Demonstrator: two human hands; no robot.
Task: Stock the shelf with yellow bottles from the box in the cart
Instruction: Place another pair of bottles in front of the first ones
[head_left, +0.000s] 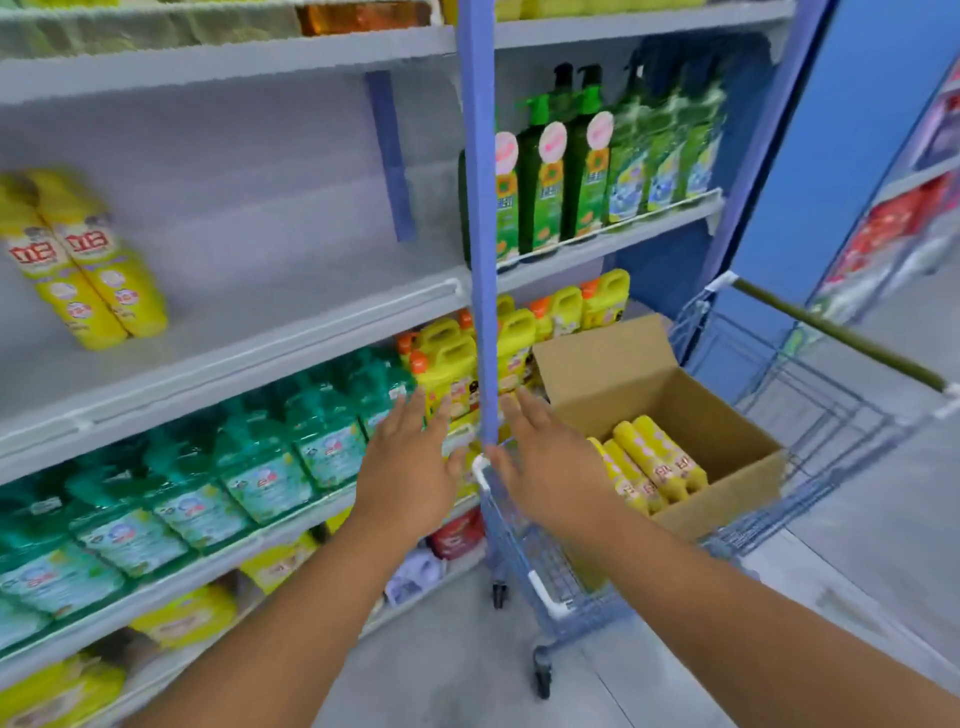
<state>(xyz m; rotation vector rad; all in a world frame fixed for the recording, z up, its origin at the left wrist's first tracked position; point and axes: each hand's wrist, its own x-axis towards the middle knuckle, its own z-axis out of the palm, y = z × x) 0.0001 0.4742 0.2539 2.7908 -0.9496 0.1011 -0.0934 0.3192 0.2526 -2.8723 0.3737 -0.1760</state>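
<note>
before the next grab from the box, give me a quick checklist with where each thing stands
1. Left hand free: ok, open, holding nothing.
2. Right hand free: ok, open, empty.
3. Yellow bottles in box left: ok, several lie inside.
4. Box open and reachable: ok, flaps up, in the cart just right of the hands.
5. Space on shelf: ok, only two yellow bottles on shelf at its left.
6. Exact count in box: cannot tell.

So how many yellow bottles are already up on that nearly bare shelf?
2. Both yellow bottles stand side by side at the left end of the shelf. More could sit beyond the picture's left edge, out of view.
</note>
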